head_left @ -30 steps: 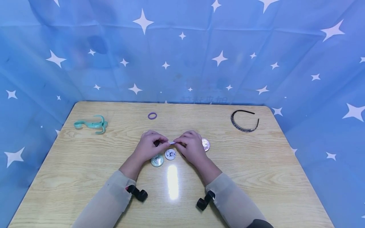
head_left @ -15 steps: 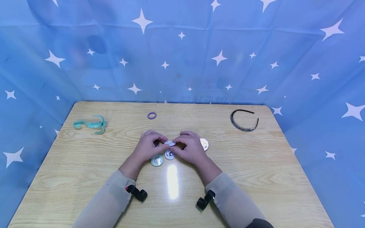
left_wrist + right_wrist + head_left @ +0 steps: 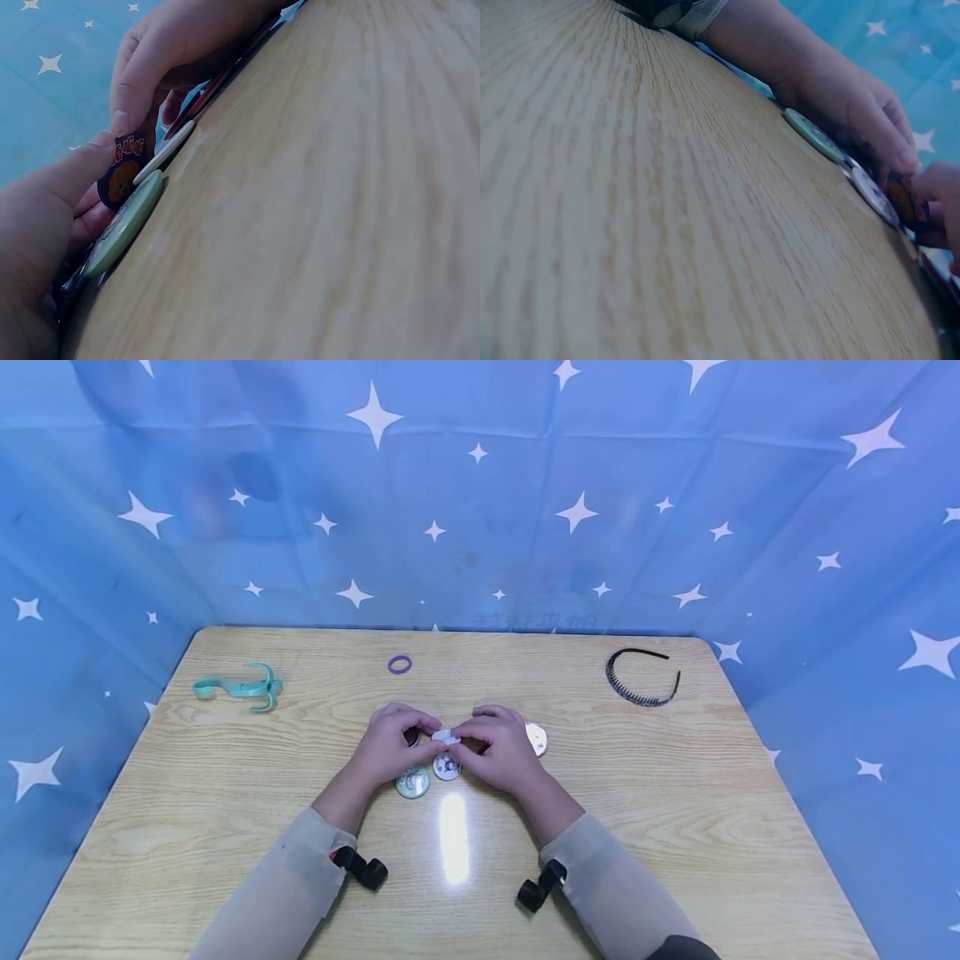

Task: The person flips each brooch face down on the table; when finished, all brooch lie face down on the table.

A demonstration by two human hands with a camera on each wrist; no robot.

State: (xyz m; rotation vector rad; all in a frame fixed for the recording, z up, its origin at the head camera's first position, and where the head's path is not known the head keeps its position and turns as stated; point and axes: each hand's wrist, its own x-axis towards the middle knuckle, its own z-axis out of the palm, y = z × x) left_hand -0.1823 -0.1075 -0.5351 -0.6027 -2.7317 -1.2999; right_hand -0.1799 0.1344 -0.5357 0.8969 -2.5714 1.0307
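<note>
Between both hands a small dark badge with an orange picture (image 3: 124,180) is held up on edge; the head view shows its pale side (image 3: 446,737). My left hand (image 3: 393,743) pinches its left side with thumb and fingers. My right hand (image 3: 500,747) pinches the right side. A white round badge (image 3: 447,767) lies on the table just below the held one, and a green round badge (image 3: 413,782) lies by my left wrist. Another round badge (image 3: 536,739) sits beside my right hand, partly covered. Something dark is partly hidden under my left hand.
On the wooden table (image 3: 637,818) a teal clip-like object (image 3: 240,687) lies at the far left, a purple ring (image 3: 400,665) at the back, and a black toothed headband (image 3: 637,700) at the back right. A blue star-patterned curtain (image 3: 480,493) stands behind.
The held badge has tilted from nearly edge-on, so more of its pale face shows. My right hand's fingers have shifted slightly left, while my left hand has stayed nearly still.
</note>
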